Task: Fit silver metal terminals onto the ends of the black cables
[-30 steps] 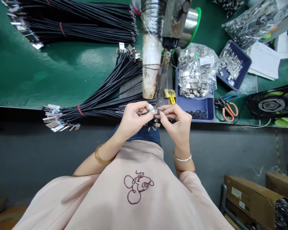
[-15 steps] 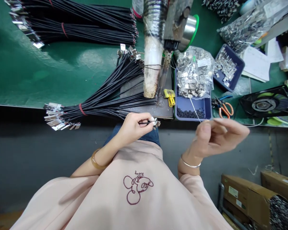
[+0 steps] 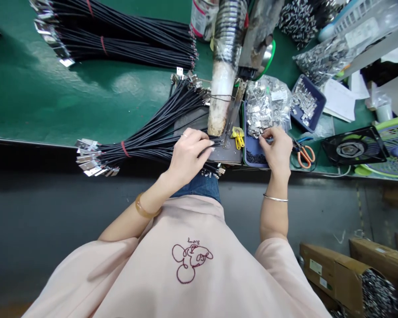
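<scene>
Touching small silver metal shells (image 3: 254, 124): right hand (image 3: 277, 148) narrowed, grip unclear | left hand (image 3: 189, 154) half-curled over thin black cables (image 3: 146, 149), hold unclear | shells probably light, rigid, slippery; pinch edges.

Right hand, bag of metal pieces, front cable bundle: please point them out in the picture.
Right hand (image 3: 278, 150): head view, middle of the hand.
Bag of metal pieces (image 3: 263, 104): head view, middle of its side.
Front cable bundle (image 3: 139, 143): head view, black middle stretch.
</scene>
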`<state>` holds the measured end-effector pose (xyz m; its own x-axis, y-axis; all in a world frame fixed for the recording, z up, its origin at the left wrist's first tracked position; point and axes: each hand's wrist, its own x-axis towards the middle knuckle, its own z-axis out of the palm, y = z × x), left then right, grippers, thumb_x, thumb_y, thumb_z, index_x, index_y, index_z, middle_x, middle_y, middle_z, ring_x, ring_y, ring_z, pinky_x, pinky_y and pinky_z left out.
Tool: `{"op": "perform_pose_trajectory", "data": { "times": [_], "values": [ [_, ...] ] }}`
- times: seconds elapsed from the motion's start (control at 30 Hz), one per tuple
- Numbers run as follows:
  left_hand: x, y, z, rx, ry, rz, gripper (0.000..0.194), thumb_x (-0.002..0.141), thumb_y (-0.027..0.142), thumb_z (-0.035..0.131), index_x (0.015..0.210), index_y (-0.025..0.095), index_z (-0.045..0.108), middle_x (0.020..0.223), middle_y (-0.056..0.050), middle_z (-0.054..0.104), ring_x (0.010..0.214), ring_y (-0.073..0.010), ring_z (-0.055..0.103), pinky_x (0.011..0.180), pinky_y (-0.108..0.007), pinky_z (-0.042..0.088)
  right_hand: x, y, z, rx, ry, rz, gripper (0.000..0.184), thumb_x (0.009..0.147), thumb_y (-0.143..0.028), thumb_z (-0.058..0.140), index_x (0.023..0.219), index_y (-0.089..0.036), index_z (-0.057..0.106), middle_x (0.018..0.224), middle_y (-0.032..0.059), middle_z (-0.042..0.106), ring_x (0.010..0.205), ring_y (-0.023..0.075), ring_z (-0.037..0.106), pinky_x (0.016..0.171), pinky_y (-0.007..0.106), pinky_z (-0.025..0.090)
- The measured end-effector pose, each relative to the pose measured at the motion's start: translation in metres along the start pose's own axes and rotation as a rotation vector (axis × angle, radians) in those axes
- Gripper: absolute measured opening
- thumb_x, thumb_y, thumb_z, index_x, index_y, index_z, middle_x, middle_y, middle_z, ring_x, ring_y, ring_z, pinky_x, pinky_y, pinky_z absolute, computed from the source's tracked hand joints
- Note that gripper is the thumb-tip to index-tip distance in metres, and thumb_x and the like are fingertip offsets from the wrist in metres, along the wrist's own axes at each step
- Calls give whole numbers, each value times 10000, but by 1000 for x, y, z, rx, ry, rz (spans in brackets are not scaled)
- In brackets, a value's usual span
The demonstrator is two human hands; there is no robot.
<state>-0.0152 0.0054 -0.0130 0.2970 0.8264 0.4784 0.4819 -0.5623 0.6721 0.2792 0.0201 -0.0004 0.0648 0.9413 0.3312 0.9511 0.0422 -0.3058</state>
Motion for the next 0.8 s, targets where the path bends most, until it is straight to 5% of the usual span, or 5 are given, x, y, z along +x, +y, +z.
{"op": "perform_pose_trajectory", "data": {
  "times": [0.17, 0.43, 0.63, 0.8],
  "values": [
    [6, -12, 13, 298, -128, 94, 219, 935, 165, 550, 840, 130, 744, 877, -131, 696, 873, -286, 594, 775, -428, 480, -5, -10, -6, -40, -81, 49, 189, 821, -174, 636, 700, -239, 507, 771, -5, 600, 707, 175, 536, 733, 349, 468],
    [-13, -1, 3, -98, -33, 181, 151, 952, 188, 593, 895, 139, 724, 823, -57, 730, 757, -164, 618, 756, -296, 498, -45, -53, -21, 358, 259, 142, 143, 843, -225, 650, 752, -224, 539, 916, 33, 661, 767, 159, 653, 558, 269, 505],
    [-11, 6, 2, -318, -135, -66, 199, 935, 177, 595, 774, 132, 703, 678, -14, 709, 570, -92, 590, 548, -201, 410, -71, -101, -14, 730, 117, 121, 136, 871, -213, 676, 784, -213, 571, 908, 1, 692, 697, 114, 704, 626, 251, 593],
    [-7, 7, 1, -494, -216, -270, 155, 901, 229, 616, 883, 107, 709, 660, -23, 709, 578, -106, 628, 590, -197, 471, -76, -115, 8, 599, 275, -68, 97, 856, -148, 708, 863, -237, 669, 967, 20, 711, 914, 169, 719, 757, 321, 632]
  ]
}}
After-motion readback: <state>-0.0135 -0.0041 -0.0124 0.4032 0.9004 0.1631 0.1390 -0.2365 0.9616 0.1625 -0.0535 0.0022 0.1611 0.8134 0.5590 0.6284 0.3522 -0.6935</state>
